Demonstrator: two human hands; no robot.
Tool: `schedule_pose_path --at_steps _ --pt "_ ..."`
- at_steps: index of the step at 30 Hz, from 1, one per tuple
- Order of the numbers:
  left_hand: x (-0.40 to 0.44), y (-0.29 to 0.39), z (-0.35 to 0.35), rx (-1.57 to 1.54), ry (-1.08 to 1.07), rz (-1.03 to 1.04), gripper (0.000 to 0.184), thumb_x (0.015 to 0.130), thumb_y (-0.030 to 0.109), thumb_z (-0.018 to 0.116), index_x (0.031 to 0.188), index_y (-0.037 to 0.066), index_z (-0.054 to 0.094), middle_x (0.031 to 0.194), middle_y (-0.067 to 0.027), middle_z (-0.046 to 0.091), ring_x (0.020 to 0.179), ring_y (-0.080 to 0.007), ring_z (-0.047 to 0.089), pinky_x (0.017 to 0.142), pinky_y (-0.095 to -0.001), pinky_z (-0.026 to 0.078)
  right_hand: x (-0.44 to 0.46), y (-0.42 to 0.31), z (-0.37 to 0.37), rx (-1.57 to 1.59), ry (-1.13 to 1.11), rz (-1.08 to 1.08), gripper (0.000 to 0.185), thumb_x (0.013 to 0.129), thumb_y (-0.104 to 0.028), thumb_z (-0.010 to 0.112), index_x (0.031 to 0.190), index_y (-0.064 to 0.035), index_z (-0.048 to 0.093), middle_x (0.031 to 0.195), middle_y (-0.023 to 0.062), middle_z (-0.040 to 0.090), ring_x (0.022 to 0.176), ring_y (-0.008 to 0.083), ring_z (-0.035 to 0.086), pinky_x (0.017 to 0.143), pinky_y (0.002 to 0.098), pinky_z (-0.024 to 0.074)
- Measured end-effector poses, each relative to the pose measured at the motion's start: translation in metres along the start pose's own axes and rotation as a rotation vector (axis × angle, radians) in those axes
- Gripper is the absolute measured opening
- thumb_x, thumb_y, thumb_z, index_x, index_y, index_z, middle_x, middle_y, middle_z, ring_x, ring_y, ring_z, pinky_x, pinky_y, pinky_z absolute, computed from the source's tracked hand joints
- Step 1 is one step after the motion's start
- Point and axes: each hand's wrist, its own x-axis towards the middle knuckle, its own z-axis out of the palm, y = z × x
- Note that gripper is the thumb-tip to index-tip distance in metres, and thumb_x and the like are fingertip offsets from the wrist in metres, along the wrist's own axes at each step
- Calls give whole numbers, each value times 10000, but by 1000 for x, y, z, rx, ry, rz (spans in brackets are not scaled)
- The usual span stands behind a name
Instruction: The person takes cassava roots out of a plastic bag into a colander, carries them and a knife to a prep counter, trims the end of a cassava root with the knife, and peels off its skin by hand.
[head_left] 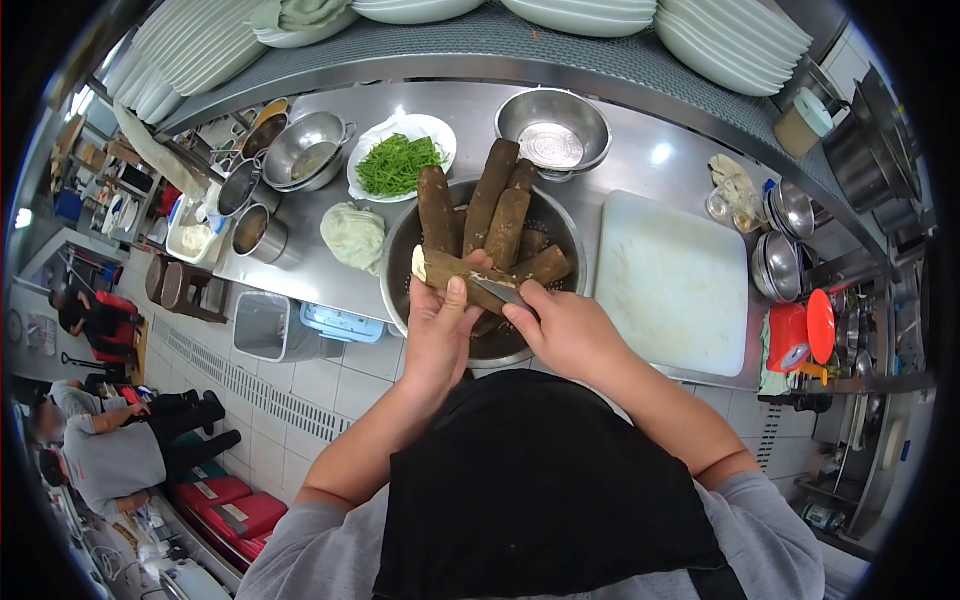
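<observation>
My left hand [441, 318] is closed around a thick brown-skinned root vegetable [446, 268], which looks like a yam. Its pale cut end points left. Against its skin lies the blade of a small knife [497, 290], gripped by its hidden handle in my right hand [568, 328]. Both hands are above a large metal bowl [573, 228]. Several more brown roots [491, 190] stand and lean inside that bowl, some rising past its far rim. The bowl's near part is partly hidden by my hands.
A white cutting board [675, 290] lies right of the bowl. Behind are a metal basin [553, 130] and a plate of cut greens [398, 165]. A crumpled cloth [353, 238] lies left. A shelf with stacked plates [730, 45] overhangs the back. Other people stand far left.
</observation>
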Motion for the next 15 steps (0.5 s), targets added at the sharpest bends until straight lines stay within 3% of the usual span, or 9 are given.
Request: schedule_pose_path --at_steps 5,10,14,15 --pt "3 0 -3 7 7 10 448 1065 204 554 1442 102 333 1459 -156 517 1371 -269 494 1131 -476 437 4 -3 1 180 -72 58 428 1067 -424 458 1055 -14 579 856 245 697 828 469 673 724 545 527" --pt "6 1 -7 35 -1 -1 412 1067 184 546 1419 91 354 1472 -159 511 1362 -258 507 1117 -457 455 10 10 14 629 -202 130 479 1078 -442 428 1061 5 601 916 270 700 915 483 664 783 537 503" --pt "5 0 -8 103 -14 2 451 1066 235 552 1433 98 330 1479 -193 487 1399 -309 472 1132 -481 446 8 6 5 534 -229 133 465 1074 -441 433 1077 -6 596 902 249 703 886 469 671 760 540 512" --pt "4 0 -7 104 -22 -4 448 1064 236 556 1426 97 333 1478 -193 487 1396 -310 474 1130 -481 449 6 1 -2 328 -196 124 461 1071 -446 435 1087 -15 595 891 235 704 865 459 674 745 542 517"
